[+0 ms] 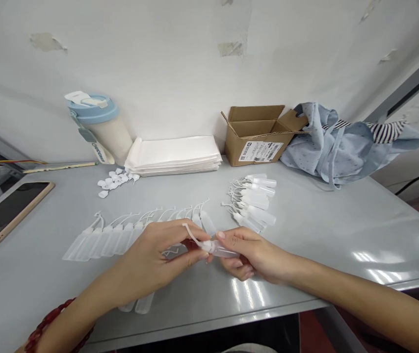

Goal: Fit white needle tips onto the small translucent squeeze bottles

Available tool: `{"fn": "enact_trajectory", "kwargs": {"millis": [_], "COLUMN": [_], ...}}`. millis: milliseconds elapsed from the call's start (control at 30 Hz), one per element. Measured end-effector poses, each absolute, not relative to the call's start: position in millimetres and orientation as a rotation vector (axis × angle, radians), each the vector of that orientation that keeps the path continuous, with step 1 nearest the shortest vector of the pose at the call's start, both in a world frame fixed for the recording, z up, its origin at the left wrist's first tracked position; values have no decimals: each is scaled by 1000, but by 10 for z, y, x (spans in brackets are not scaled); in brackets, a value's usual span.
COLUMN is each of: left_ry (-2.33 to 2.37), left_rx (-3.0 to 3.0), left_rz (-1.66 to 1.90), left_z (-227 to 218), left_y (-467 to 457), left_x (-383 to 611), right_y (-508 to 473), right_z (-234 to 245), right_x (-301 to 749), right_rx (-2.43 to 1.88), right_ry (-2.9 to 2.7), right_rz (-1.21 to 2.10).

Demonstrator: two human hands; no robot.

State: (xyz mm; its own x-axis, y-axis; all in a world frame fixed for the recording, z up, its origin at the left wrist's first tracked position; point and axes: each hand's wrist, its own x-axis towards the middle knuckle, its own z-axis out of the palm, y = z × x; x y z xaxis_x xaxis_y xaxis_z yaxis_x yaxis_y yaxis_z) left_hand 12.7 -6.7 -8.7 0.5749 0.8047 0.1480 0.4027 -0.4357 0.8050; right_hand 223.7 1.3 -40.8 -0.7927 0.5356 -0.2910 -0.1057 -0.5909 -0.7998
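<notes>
Between my two hands lies a small translucent squeeze bottle (pixel 224 251), tilted almost flat, with a thin white curved tip at its left end. My right hand (pixel 244 250) is closed around the bottle's body. At the white neck, my left hand (pixel 174 250) pinches with thumb and fingers. Left of it, a row of similar bottles (pixel 110 240) lies on the table, partly hidden by my left hand and forearm. More bottles show below that forearm. A looser pile of bottles (pixel 255 203) lies beyond my right hand.
Small white caps (pixel 112 181) lie near a stack of white envelopes (pixel 176 154). A blue-lidded cup (pixel 110 132), an open cardboard box (pixel 257 142) and a blue cloth bag (pixel 342 152) stand along the wall. At the left is a phone (pixel 7 211) on the grey table (pixel 323 215).
</notes>
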Motion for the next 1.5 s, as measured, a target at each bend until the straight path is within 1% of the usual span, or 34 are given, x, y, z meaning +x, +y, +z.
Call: {"fn": "enact_trajectory", "kwargs": {"millis": [167,367,467,533,633,733,833,1100,1200,1300,1500], "left_ry": [1074,1149,1100,1058,1008,992,1001,1200,1220,1195,1099], "left_rx": [1898,1761,1756,1812,1978,2132,2161,1955,1939,1944,2033], "left_rz": [594,559,618,677,739,749,722,575,491,497,546], "left_z": [-103,-66,-85,-111,-146,-156,-146,-114,-94,-89,-118], "left_y": [-76,-63,-56,-58,-69,-81,-90,-82,-79,-76,-55], "left_x": [137,166,181,178,161,146,143,175,188,180,142], "right_y": [1,-32,-39,-35,-21,-12,-12,-23,-34,-39,-41], "right_z": [-394,-345,-361,-388,-430,-450,-445,-443,-436,-426,-440], "right_x": [2215,2231,2242,2238,2222,2209,2203,2210,2219,2227,2234], "right_rx": [-726,-828,-872,-858,-794,-781,-787,-787,-840,-892,-889], "right_ry": [-1193,-1404,-1479,-1466,-1363,-1304,-1309,-1407,-1531,-1628,-1585], "right_rz": [2364,2103,2032,2024,2105,2179,2177,2019,1903,1805,1872]}}
